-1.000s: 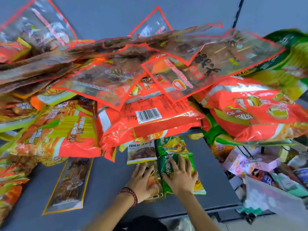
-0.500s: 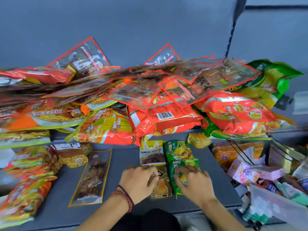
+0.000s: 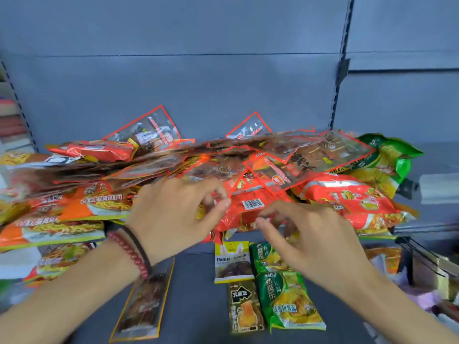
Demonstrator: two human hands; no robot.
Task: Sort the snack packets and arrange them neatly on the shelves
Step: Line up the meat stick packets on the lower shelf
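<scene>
On the shelf (image 3: pixel 193 306), at twelve o'clock from both hands, the red barcoded packet (image 3: pixel 250 214) fronts the heap (image 3: pixel 173 165). The right hand (image 3: pixel 315 244) has fingers spread, empty; the left hand (image 3: pixel 171 214) has fingers curled at its edge (grip unclear). I would lift it singly, steadying the heap.

Your left hand (image 3: pixel 173 214) is at the barcoded orange packet (image 3: pixel 252 207) in the heap (image 3: pixel 99 207); your right hand (image 3: pixel 318 247) hovers beside it, fingers spread, above green packets (image 3: pixel 288 301) on the shelf (image 3: pixel 193 306).
</scene>
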